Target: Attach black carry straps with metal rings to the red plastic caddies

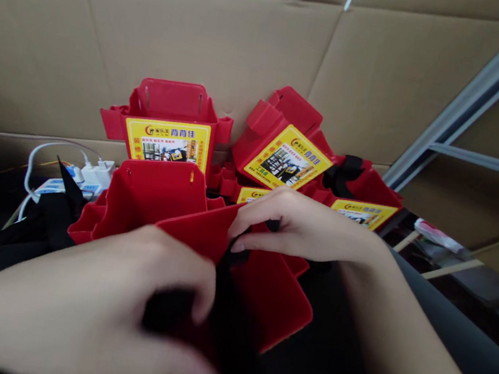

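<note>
Cardboard wall (234, 41) behind; against its foot, a heap of red bins (283, 148) with yellow labels. Nearer, at the worktop's front edge, one red bin (270, 302) between both hands. Left hand (86, 306) below it, fingers closed on a black strap (168, 309). Right hand (300, 226) above, fingertips pinched on the bin's rim.

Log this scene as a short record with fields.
left hand: grips black strap at red bin
right hand: pinches the strap at the bin's rim
behind: labelled red bins against cardboard
left side: power strip with white chargers
right side: metal rack
</note>
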`<state>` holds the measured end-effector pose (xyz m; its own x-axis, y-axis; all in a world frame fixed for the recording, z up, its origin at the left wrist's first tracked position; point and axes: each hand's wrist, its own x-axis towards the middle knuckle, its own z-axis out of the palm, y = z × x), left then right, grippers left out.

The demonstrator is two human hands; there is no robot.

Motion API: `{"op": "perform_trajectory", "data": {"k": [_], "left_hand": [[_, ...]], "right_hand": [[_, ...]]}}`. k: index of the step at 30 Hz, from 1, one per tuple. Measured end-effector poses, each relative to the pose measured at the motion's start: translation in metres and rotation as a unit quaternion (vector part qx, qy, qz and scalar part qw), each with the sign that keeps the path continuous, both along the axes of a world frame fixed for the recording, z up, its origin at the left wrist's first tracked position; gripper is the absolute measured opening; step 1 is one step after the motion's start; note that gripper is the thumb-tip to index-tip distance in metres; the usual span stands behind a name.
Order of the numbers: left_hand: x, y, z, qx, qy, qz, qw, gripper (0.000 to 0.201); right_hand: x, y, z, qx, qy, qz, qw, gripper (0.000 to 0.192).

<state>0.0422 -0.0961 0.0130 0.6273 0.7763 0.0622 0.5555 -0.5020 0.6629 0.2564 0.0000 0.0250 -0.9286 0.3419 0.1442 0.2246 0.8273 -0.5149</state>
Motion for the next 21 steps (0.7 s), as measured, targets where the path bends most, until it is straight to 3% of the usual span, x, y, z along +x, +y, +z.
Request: {"op": "perform_trajectory", "data": {"k": [4,7,10,12,15,19,21], "left_hand": [[0.010,0.018,-0.003,0.020,-0.007,0.151,0.988,0.037],[0.017,0.026,-0.016,0.050,0.016,0.161,0.986,0.034],[0.014,0.025,-0.020,0.067,0.064,0.124,0.988,0.022],[0.009,0.022,-0.015,0.069,0.076,0.069,0.992,0.014],[0.005,0.017,0.000,0.032,0.064,-0.096,0.993,0.008],[0.003,0.020,0.007,-0.041,0.034,-0.320,0.946,0.020],[-0.001,0.024,0.000,-0.080,0.006,-0.367,0.927,0.025]], "right_hand": [[-0.007,-0.009,-0.001,0.039,0.025,-0.015,0.999,0.014],[-0.011,-0.013,-0.003,0.065,0.026,-0.029,0.997,0.012],[-0.009,-0.010,-0.004,0.038,0.014,-0.020,0.999,0.012],[-0.005,-0.005,-0.002,0.011,-0.002,-0.013,1.000,0.017],[0.002,0.001,0.000,-0.010,-0.017,-0.012,1.000,0.024],[0.005,0.005,0.001,-0.021,-0.022,0.002,1.000,0.016],[0.005,0.005,0.000,-0.017,-0.028,-0.002,0.999,0.015]]}}
